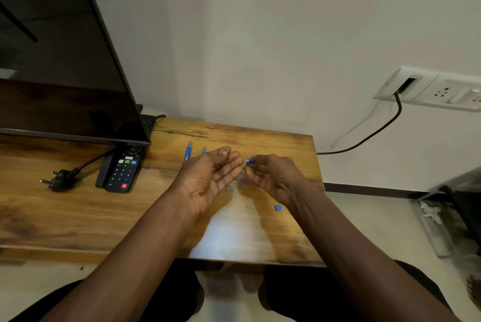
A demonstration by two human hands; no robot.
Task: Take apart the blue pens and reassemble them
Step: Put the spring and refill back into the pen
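Right hand [273, 178] pinching stubby blue pen piece [250, 161], grained wooden table [78, 217]

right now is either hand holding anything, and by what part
Right hand pinches a small blue pen piece by one end; left hand is open, empty.

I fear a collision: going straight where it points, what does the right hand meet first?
Probably the left hand, just beyond the blue pen part that the right hand pinches; depth is unclear.
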